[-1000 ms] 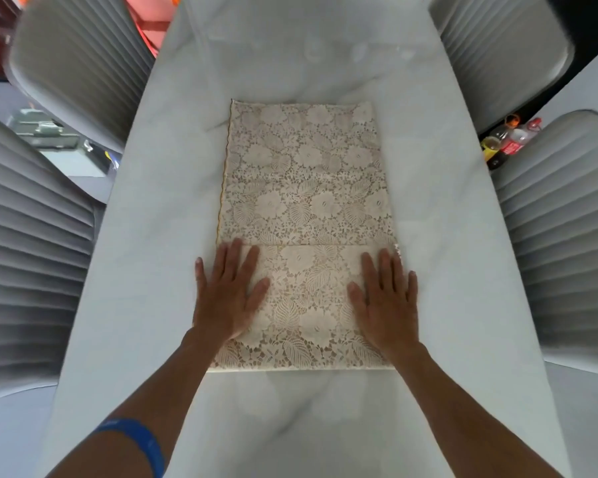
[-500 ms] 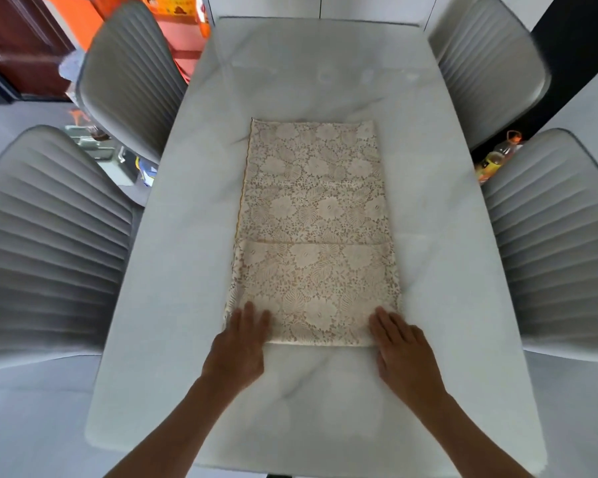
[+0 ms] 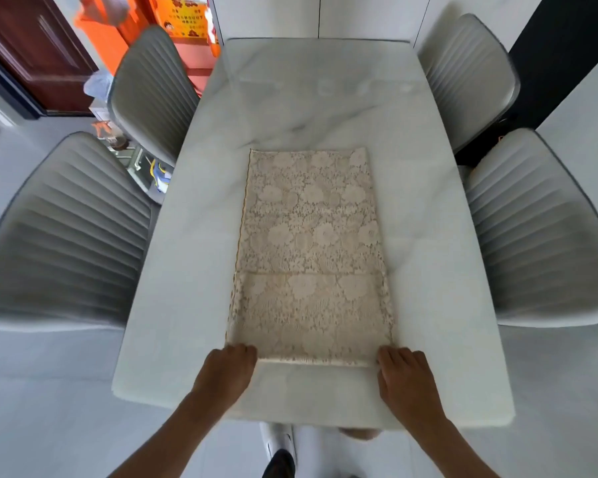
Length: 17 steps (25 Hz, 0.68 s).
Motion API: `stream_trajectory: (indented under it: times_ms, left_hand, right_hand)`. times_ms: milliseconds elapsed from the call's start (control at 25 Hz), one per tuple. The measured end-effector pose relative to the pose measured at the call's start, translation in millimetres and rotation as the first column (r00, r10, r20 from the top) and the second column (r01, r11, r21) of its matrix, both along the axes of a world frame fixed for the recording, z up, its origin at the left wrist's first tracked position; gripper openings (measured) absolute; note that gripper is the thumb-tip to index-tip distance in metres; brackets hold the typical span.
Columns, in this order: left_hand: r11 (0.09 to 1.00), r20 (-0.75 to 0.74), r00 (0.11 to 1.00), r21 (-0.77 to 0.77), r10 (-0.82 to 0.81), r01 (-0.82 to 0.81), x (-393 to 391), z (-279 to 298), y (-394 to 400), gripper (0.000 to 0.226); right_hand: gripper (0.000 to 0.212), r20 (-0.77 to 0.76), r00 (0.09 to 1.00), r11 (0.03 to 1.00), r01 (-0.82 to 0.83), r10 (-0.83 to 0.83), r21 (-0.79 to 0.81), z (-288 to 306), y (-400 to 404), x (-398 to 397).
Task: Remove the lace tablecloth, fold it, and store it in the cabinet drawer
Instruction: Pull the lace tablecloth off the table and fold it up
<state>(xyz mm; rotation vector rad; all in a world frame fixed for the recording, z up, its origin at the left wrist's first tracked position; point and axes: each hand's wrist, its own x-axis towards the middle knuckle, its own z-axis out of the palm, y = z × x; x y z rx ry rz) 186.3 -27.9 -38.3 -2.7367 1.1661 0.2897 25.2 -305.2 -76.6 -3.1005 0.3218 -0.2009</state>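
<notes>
Head view: you are gripping the lace tablecloth (image 3: pixel 311 257) at its near corners, left hand (image 3: pixel 230 370) and right hand (image 3: pixel 406 374) curled on the hem, its long axis running toward the frame's top on the marble table (image 3: pixel 439 236).

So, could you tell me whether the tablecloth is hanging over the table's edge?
No, the tablecloth lies folded wholly on the table, inside its edges.
</notes>
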Motion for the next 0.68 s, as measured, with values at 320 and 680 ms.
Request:
stream_trajectory:
  times_ms: [320,680]
  left_hand:
    - [0.859,-0.258,0.905,-0.307,0.338,-0.408,-71,76,56,0.008]
    - [0.510,-0.745,0.605,-0.419,0.280,-0.751,109,93,27,0.007]
  right_hand:
    - [0.010,-0.026,0.998,0.917,0.062,-0.057,0.395,85,14,-69]
    - [0.020,-0.074,0.914,0.262,0.190,-0.399,0.946,117,-49,107]
